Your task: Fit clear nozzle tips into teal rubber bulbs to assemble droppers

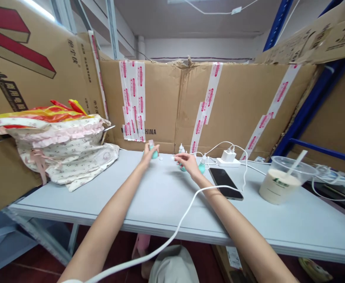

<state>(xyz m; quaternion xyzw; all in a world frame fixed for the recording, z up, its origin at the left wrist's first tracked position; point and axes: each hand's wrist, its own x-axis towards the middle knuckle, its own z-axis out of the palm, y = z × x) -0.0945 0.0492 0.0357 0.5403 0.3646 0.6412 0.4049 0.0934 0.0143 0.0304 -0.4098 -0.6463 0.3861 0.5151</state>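
My left hand (148, 154) is closed around a small teal bottle (155, 154) with a pale top, held upright near the back of the table. My right hand (188, 163) pinches a small white piece (173, 158) between thumb and fingertips, too small to name surely. Between the hands, another small white piece (161, 158) lies on the tabletop. Just behind my right hand is a second teal bottle with a white pointed tip (181, 148), partly hidden by the fingers. A third teal bottle (202, 167) stands beside my right wrist.
A black phone (225, 182) lies right of my right forearm. Behind it sits a white charger on a power strip (228, 162). A white cable (190, 206) crosses my right forearm. A drink cup (280, 186) stands right, a floral bag (63, 149) left. Cardboard (160, 94) walls the back.
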